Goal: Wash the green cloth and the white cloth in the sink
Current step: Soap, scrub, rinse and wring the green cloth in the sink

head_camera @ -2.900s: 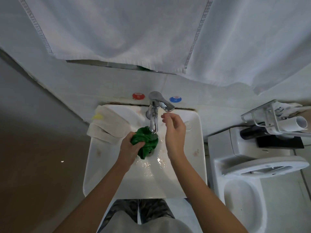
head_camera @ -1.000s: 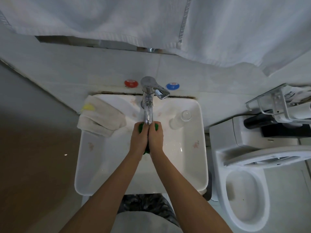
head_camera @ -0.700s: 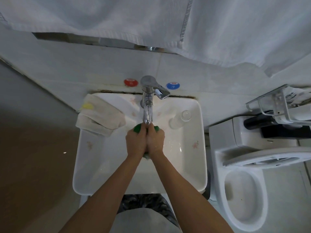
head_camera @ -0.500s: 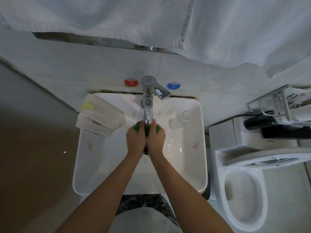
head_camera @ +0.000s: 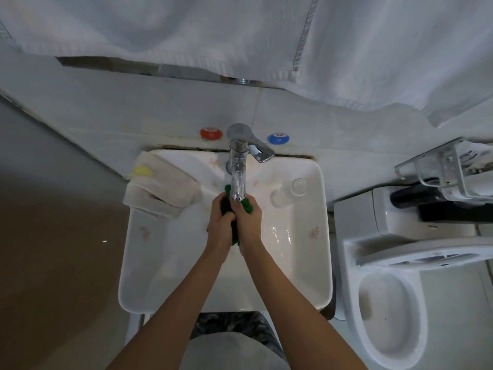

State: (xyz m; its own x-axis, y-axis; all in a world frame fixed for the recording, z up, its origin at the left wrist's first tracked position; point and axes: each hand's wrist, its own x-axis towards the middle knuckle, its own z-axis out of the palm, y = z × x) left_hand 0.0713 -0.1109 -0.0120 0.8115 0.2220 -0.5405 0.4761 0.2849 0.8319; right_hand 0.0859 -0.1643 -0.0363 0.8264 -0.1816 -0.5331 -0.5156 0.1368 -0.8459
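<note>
The green cloth (head_camera: 247,205) is bunched up between both my hands, right under the spout of the chrome tap (head_camera: 238,180). My left hand (head_camera: 220,227) grips its left side and my right hand (head_camera: 248,222) grips its right side, knuckles pressed together. Only small green patches show above and between the hands. The white cloth (head_camera: 160,192) lies folded on the back left corner of the white sink (head_camera: 149,263), with a small yellow bit on top. Wet streaks shine in the basin to the right of my hands.
A clear glass (head_camera: 289,192) lies on the sink's back right ledge. White towels (head_camera: 240,36) hang overhead on the wall. A toilet (head_camera: 394,303) stands to the right, with a metal rack (head_camera: 448,169) above its tank. Red and blue wall caps flank the tap.
Since 2.9 s ago my right hand came off the tap handle and joined the left on the green cloth. In the last second both hands keep kneading it under the spout.
</note>
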